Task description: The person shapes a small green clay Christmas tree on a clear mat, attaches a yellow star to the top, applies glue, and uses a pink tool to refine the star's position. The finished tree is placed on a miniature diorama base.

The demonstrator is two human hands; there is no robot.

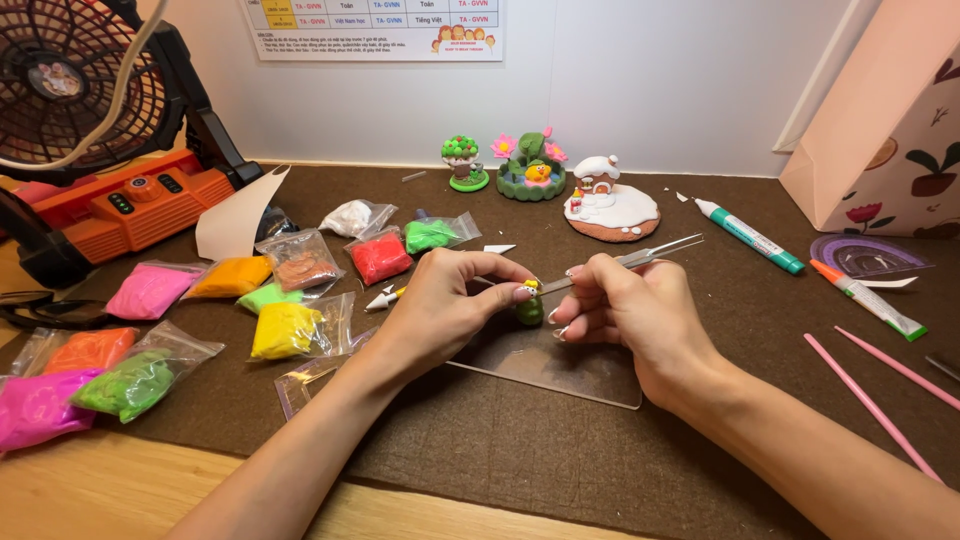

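My left hand (445, 300) pinches a small green and yellow clay figure (529, 306) between thumb and fingertips, just above a clear plastic sheet (560, 378). My right hand (630, 310) holds metal tweezers (640, 258), their tip touching the top of the figure. Both hands meet over the middle of a brown felt mat (560, 450).
Several bags of coloured clay (285, 330) lie to the left. Finished clay models (530, 165) stand at the back by the wall. Glue pens (750, 235) and pink sticks (870, 400) lie on the right, beside a pink paper bag (890, 130). An orange fan (90, 120) stands at far left.
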